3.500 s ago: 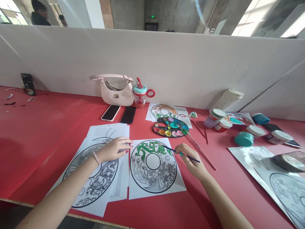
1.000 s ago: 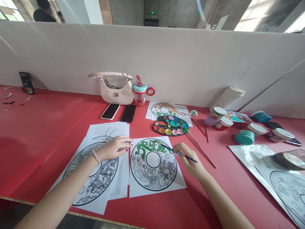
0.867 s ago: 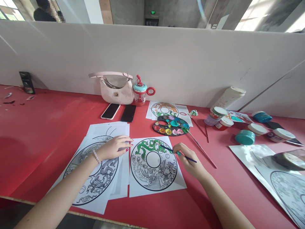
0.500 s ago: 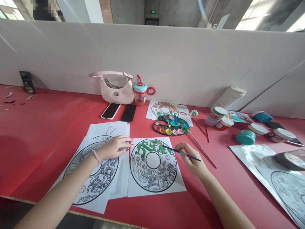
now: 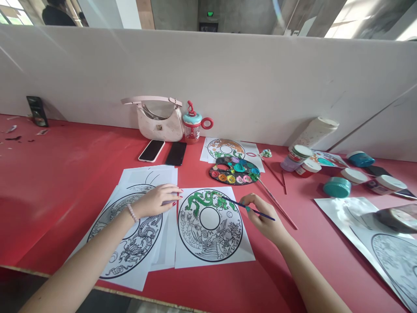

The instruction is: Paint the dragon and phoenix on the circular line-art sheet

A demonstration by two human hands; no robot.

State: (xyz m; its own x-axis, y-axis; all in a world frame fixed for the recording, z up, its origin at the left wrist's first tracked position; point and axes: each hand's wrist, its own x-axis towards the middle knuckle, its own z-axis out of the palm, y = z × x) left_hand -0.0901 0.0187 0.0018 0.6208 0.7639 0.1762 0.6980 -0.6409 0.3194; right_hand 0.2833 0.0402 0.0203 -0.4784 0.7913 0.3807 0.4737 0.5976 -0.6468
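Note:
Between the thumb and fingers of my right hand (image 5: 260, 216) is a thin dark blue paintbrush (image 5: 265, 215). Its tip meets the green dragon at the top of a ring-shaped line drawing (image 5: 210, 250), whose lower part is uncoloured. My left hand (image 5: 159, 202) lies with fingers stretched out over a neighbouring stack of printed sheets (image 5: 130, 278), fingertips by the drawing's left edge. Just beyond the drawing rests a black paint palette (image 5: 216, 168) with wells of many colours. A second brush (image 5: 276, 202) leans from the palette's right end onto the red table.
A partly coloured sheet (image 5: 203, 154) lies behind the palette. Two phones (image 5: 151, 151), a pale handbag (image 5: 159, 126) and a cup with a red handle (image 5: 192, 130) stand near the white partition (image 5: 228, 82). Several paint jars (image 5: 337, 188) and more printed sheets (image 5: 345, 226) are at right.
Both hands and the brush stay almost where they were, with the brush tip still on the green dragon. The whole view has shifted very slightly.

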